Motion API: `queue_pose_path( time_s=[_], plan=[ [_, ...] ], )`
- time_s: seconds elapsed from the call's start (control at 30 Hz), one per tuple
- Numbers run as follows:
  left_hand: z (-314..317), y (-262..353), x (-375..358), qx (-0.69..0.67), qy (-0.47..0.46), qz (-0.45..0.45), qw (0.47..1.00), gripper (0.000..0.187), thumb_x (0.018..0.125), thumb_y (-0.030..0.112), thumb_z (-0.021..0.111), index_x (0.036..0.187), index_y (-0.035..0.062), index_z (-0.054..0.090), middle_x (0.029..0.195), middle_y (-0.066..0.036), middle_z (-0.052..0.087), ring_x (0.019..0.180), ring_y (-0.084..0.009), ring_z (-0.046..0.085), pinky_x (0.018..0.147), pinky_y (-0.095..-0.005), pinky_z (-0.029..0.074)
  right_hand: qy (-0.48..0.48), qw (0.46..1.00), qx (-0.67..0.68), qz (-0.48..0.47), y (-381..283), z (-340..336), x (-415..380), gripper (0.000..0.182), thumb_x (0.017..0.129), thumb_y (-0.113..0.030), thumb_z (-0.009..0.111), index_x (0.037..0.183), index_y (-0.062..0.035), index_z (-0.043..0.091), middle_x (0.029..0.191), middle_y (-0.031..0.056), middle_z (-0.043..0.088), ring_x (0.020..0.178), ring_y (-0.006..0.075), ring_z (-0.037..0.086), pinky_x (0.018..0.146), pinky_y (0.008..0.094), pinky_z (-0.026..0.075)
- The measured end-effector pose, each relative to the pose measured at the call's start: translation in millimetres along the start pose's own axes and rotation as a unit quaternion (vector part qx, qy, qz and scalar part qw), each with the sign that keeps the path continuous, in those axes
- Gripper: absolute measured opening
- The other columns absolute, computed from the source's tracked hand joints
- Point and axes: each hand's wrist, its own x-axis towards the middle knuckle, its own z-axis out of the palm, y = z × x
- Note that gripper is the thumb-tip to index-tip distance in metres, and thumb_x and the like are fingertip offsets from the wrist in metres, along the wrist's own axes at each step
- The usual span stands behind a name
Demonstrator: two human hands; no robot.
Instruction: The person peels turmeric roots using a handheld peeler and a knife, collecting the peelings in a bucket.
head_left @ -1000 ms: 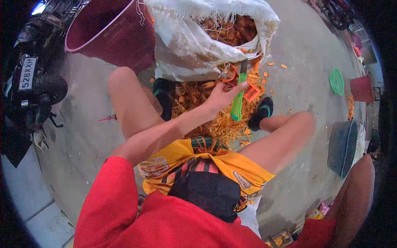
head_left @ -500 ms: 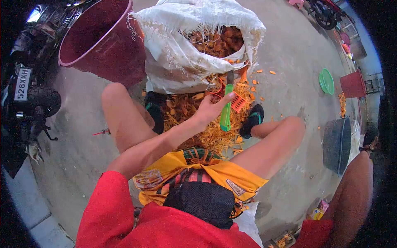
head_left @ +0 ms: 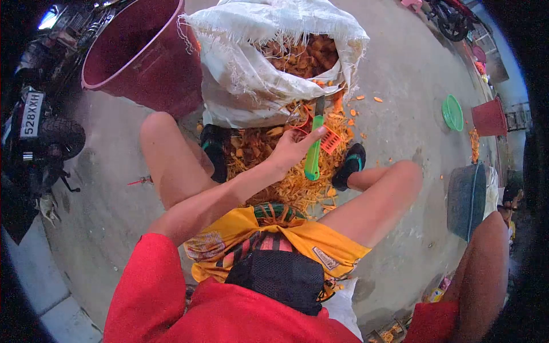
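My left hand (head_left: 293,151) is closed around a green-handled knife (head_left: 313,154), its dark blade pointing away from me toward the sack. An orange slotted plastic tool (head_left: 330,140) shows beside the handle at the same hand; how it is held is partly hidden. Below the hand lies a heap of orange peelings and shreds (head_left: 297,186), between my feet. Right behind it stands a white woven sack (head_left: 240,86), its torn mouth showing brownish-orange pieces (head_left: 309,56). My right arm is raised at the right edge, and its hand is out of view.
A large dark pink tub (head_left: 154,80) stands left of the sack. Motorcycle parts with a number plate (head_left: 32,115) are at far left. On the right are a green basket (head_left: 452,113), a red bucket (head_left: 489,117) and a grey tub (head_left: 466,200). Orange bits dot the concrete floor.
My raised right arm has shifted slightly at the right edge. My left hand stays in nearly the same place, still holding the knife.
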Motion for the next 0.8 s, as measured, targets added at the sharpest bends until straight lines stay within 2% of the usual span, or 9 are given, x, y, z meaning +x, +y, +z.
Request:
queue_pose_path(
  time_s=[0.1, 0.3, 0.4, 0.5, 0.57, 0.6, 0.67, 0.8],
  plan=[
    [3, 2, -1, 0.008, 0.018, 0.014, 1.000, 0.075, 0.082, 0.063, 0.077, 0.122, 0.0044, 0.054, 0.110, -0.005, 0.058, 0.100, -0.0153, 0.054, 0.085, -0.0332, 0.045, -0.007, 1.000, -0.019, 0.000, 1, -5, -4, 0.038, 0.086, -0.056, 0.059, 0.090, -0.0185, 0.065, 0.072, 0.0048, 0.059, 0.062, 0.0258, 0.052, 0.059, 0.0424, 0.040],
    [-1, -1, 2, 0.010, -0.009, 0.021, 1.000, 0.077, 0.081, 0.063, 0.077, 0.123, 0.0036, 0.054, 0.110, -0.006, 0.057, 0.100, -0.0154, 0.053, 0.087, -0.0331, 0.044, -0.003, 0.999, -0.053, -0.010, 2, -10, -3, 0.039, 0.085, -0.058, 0.059, 0.088, -0.0189, 0.065, 0.071, 0.0046, 0.059, 0.060, 0.0260, 0.051, 0.058, 0.0426, 0.039],
    [1, -3, 4, 0.025, 0.014, 0.003, 1.000, 0.078, 0.081, 0.063, 0.077, 0.124, 0.0021, 0.054, 0.115, -0.008, 0.058, 0.102, -0.0160, 0.053, 0.090, -0.0324, 0.043, -0.004, 0.998, -0.069, -0.014, 5, -15, -4, 0.040, 0.085, -0.058, 0.059, 0.088, -0.0191, 0.066, 0.070, 0.0046, 0.059, 0.059, 0.0260, 0.051, 0.057, 0.0428, 0.039],
    [3, 0, 0, -0.002, -0.004, 0.037, 0.999, 0.083, 0.082, 0.063, 0.076, 0.130, 0.0000, 0.052, 0.124, -0.012, 0.057, 0.108, -0.0186, 0.054, 0.095, -0.0336, 0.043, -0.005, 0.996, -0.091, -0.013, 8, -23, -5, 0.040, 0.085, -0.059, 0.059, 0.087, -0.0193, 0.066, 0.069, 0.0045, 0.059, 0.058, 0.0261, 0.051, 0.057, 0.0429, 0.039],
    [4, 19, -17, 0.039, 0.000, -0.020, 0.999, 0.088, 0.082, 0.064, 0.076, 0.136, -0.0007, 0.050, 0.129, -0.015, 0.057, 0.115, -0.0205, 0.054, 0.099, -0.0355, 0.043, 0.002, 0.995, -0.101, -0.015, 9, -25, -3, 0.040, 0.085, -0.059, 0.059, 0.086, -0.0194, 0.066, 0.068, 0.0045, 0.059, 0.058, 0.0261, 0.051, 0.056, 0.0429, 0.039],
    [4, 16, -18, 0.038, 0.000, -0.019, 0.999, 0.088, 0.082, 0.064, 0.076, 0.136, -0.0007, 0.050, 0.129, -0.015, 0.057, 0.115, -0.0205, 0.054, 0.099, -0.0355, 0.043, 0.004, 0.994, -0.107, -0.016, 9, -26, -3, 0.040, 0.085, -0.059, 0.059, 0.086, -0.0195, 0.066, 0.068, 0.0044, 0.059, 0.057, 0.0262, 0.051, 0.056, 0.0430, 0.038],
    [4, 12, -15, 0.015, -0.002, 0.022, 1.000, 0.090, 0.082, 0.064, 0.075, 0.139, -0.0012, 0.049, 0.130, -0.015, 0.058, 0.118, -0.0215, 0.054, 0.100, -0.0373, 0.044, 0.007, 0.992, -0.122, -0.014, 11, -30, -4, 0.041, 0.085, -0.060, 0.059, 0.086, -0.0196, 0.066, 0.067, 0.0044, 0.059, 0.057, 0.0262, 0.051, 0.056, 0.0430, 0.038],
    [1, 13, -19, 0.009, -0.007, 0.046, 0.999, 0.089, 0.082, 0.063, 0.076, 0.137, -0.0016, 0.051, 0.128, -0.014, 0.059, 0.116, -0.0214, 0.055, 0.098, -0.0376, 0.045, 0.013, 0.987, -0.162, -0.003, 7, -52, 1, 0.041, 0.085, -0.061, 0.059, 0.085, -0.0199, 0.066, 0.066, 0.0043, 0.059, 0.056, 0.0263, 0.051, 0.055, 0.0432, 0.038]
  ],
)
